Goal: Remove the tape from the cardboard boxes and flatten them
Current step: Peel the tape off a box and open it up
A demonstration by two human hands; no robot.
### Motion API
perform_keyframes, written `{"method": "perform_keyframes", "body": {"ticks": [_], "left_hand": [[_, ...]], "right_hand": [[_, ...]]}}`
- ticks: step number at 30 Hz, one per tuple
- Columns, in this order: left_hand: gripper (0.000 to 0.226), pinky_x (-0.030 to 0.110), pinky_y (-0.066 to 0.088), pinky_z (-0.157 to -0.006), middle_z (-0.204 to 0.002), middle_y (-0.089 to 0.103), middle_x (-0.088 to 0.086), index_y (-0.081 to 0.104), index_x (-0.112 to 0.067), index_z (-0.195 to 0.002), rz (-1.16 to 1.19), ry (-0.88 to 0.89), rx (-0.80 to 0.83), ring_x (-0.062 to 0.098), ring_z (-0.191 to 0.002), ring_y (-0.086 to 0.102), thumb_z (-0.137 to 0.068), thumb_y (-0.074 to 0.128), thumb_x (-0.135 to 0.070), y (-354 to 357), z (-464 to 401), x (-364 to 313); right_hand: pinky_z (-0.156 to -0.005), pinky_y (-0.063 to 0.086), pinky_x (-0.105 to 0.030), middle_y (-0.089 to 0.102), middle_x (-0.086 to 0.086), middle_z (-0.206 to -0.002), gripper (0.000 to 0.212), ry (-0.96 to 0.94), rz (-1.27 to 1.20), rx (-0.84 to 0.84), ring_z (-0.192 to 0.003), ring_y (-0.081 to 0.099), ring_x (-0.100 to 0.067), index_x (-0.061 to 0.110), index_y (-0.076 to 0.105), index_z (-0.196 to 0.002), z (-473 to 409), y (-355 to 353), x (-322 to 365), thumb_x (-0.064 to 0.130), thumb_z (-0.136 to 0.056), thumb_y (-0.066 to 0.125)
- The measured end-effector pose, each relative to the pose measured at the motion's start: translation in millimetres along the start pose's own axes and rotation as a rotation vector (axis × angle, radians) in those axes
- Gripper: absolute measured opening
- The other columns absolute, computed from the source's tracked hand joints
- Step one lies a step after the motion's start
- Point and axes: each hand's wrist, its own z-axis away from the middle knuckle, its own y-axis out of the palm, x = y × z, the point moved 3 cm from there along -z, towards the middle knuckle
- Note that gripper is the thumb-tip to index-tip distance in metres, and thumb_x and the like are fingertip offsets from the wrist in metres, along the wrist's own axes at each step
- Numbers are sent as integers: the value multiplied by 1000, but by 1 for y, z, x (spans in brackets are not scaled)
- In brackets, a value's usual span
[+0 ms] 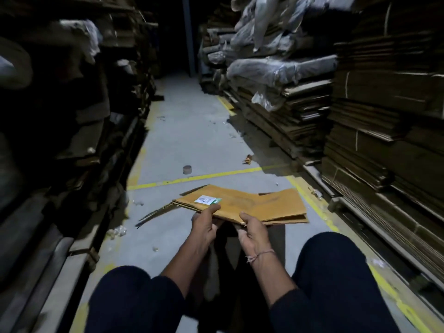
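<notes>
Flattened cardboard box (259, 207), near edge gripped by left hand (204, 224), right hand (249, 229)

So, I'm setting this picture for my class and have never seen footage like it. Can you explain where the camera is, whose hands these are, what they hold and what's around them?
There is no machine here. The one picture comes from a camera worn on a person's head, looking forward and down, so the dark-trousered knees at the bottom are the wearer's own. The left hand and right hand both grip the near edge of a flattened cardboard box, which carries a white and green label. Beyond it, on the grey floor with its yellow lines, stands a small tape roll core. Tall stacks of flattened cardboard line the aisle, some topped with plastic-wrapped bundles.
</notes>
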Motion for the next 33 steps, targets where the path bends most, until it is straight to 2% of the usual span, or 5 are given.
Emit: {"method": "perform_keyframes", "body": {"ticks": [4,14,19,26,33], "left_hand": [[44,30,59,-54,-103,76,19,68,2,-123,-28,29,54,27,-76,77,-80,78,5,9,14,-41],[47,42,66,-77,-124,72,22,65,-1,-132,204,28,180,32,-100,74,-86,70,8,66,-100,-93],[79,55,47,-112,-133,68,20,67,-6,-134,203,30,158,35,-126,64,-59,90,-2,51,-195,-84],[65,55,46,-113,-134,68,20,61,-3,-138,249,106,103,36,-127,63,-76,74,2,62,-224,-128],[55,53,46,-111,-132,69,20,61,-3,-137,158,125,100,36,-126,64,-82,69,1,142,-168,-231]], "right_hand": [[-56,62,-34,74,-12,-75,19,4,92,92,-62,72,-22,-2,65,-91,7,33,12,-14,-98,52],[-92,60,-39,66,-24,-131,36,4,153,199,-120,66,-34,-11,63,-128,-117,119,48,-9,-92,64],[-65,63,-28,76,-16,-104,17,66,174,184,-83,77,-21,-6,69,-109,-196,131,31,-8,-93,63],[-77,64,-36,70,-23,-126,38,121,144,163,-102,75,-29,-10,62,-127,-229,189,12,-10,-90,63],[-67,63,-35,72,-27,-118,20,199,137,165,-90,77,-31,-10,68,-112,-170,293,77,-11,-95,58]]}}
